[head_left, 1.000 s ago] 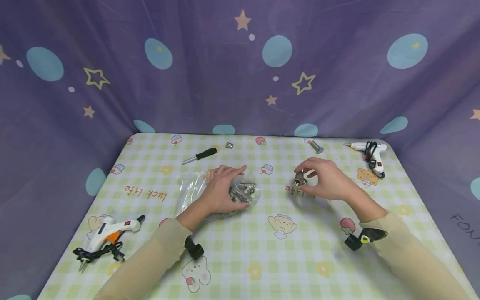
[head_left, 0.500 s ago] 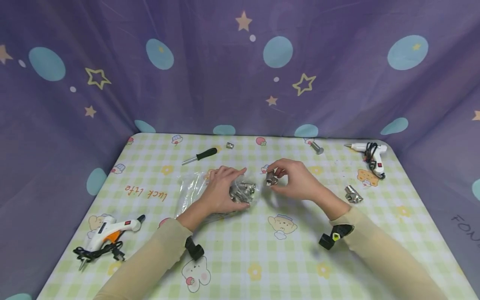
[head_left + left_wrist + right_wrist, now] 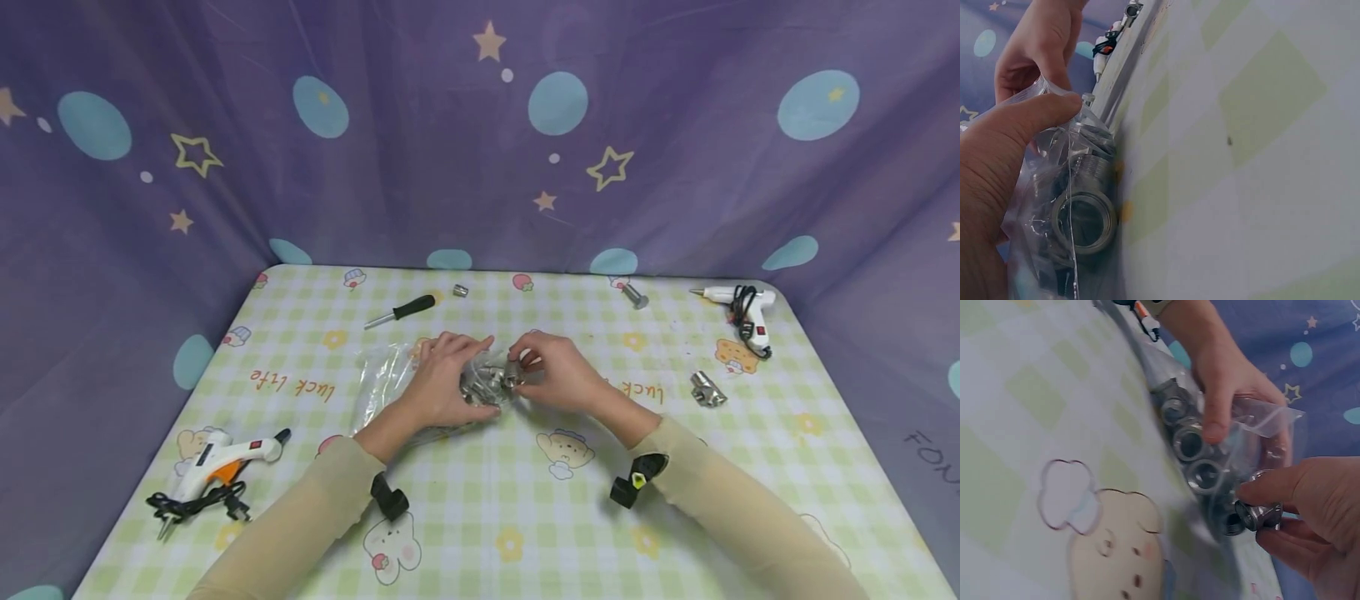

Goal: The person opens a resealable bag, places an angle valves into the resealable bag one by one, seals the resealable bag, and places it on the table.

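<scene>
My left hand [image 3: 438, 383] holds a clear plastic bag [image 3: 381, 379] near its mouth, thumb on one side and fingers on the other. Several shiny metal pipe fittings [image 3: 1085, 219] lie inside it, some with threaded ends. At the bag's mouth, my right hand [image 3: 561, 375] pinches a metal pipe fitting [image 3: 1260, 515] between thumb and fingers. The right wrist view shows that fitting right beside the plastic; whether it is inside the opening I cannot tell. Another metal pipe fitting [image 3: 707, 389] lies on the table to the right.
A screwdriver [image 3: 401, 312], a small metal fitting [image 3: 461, 291] and a bolt [image 3: 635, 296] lie along the back of the checked tablecloth. One white glue gun [image 3: 742, 312] is at the back right, another glue gun [image 3: 217, 471] at the front left, both with black cords.
My right hand has moved left with the pinched pipe fitting, from the table's right half to the bag's mouth. The fitting at right came into view. My left hand has stayed put.
</scene>
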`<state>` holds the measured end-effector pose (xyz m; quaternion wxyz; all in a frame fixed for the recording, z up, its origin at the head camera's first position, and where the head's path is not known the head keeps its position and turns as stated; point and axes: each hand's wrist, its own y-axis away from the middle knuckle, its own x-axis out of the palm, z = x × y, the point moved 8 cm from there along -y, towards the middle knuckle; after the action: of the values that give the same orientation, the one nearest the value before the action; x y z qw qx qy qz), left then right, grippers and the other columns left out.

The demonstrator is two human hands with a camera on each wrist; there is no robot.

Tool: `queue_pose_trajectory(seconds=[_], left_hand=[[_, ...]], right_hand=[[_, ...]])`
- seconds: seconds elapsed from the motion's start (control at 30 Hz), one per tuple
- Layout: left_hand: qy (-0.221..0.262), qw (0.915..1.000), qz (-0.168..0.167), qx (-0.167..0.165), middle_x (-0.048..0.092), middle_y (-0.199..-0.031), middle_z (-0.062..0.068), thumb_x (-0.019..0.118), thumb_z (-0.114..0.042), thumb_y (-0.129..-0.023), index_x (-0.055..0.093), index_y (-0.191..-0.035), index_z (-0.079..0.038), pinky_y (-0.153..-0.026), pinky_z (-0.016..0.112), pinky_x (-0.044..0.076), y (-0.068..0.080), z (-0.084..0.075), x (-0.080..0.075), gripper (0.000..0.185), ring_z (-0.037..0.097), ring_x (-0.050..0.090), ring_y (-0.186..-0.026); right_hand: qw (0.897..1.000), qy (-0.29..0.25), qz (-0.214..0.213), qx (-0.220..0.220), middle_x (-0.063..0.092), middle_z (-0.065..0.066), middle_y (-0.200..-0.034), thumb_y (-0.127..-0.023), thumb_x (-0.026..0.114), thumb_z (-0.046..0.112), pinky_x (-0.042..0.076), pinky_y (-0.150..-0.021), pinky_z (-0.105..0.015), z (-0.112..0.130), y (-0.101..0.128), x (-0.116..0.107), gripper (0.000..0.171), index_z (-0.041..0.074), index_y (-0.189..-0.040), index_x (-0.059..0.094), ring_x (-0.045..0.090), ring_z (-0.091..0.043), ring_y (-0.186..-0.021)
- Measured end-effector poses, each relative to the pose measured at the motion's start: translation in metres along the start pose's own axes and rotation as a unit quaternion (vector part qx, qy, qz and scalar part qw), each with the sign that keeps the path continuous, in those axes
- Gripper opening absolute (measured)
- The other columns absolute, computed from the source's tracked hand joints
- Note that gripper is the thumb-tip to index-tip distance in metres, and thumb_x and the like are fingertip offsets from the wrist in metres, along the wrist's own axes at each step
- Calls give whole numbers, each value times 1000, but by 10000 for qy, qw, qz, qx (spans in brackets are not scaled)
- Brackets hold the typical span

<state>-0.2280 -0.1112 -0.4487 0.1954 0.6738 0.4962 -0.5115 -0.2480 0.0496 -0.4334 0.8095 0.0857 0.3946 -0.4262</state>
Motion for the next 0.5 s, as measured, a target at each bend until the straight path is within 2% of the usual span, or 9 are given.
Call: queue_pose_trajectory(seconds=[0.17,0.27,0.4,0.5], left_hand=[[0,10000,7,2,66,-137,6,94,-59,-67,52,-159,-15,-104,56,37,0,-1,0,110,29,53,-127],[15,10000,-17,34,66,-136,6,95,-57,-67,52,-159,-13,-103,56,38,1,-1,-1,110,29,52,-126],[27,9999,-59,96,67,-135,6,95,-57,-67,52,-158,-12,-100,55,38,1,-2,-1,110,29,53,-125],[28,9999,-97,129,67,-135,6,95,-57,-67,53,-157,-12,-100,55,39,1,-2,-1,109,29,53,-125]], right_hand=[[9999,-157,16,31,72,-8,-118,-82,90,6,64,-90,-26,1,0,11,42,7,-118,68,76,-25,-106],[9996,-264,-111,38,69,-8,-116,-83,91,8,63,-90,-23,2,-1,16,39,7,-114,68,77,-24,-106],[9990,-283,-344,82,66,-5,-108,-83,92,12,62,-87,-18,1,-3,19,28,9,-104,73,76,-20,-101],[9988,-248,-430,30,71,-3,-104,-87,89,13,63,-87,-20,1,-3,20,17,12,-101,80,76,-17,-98]])
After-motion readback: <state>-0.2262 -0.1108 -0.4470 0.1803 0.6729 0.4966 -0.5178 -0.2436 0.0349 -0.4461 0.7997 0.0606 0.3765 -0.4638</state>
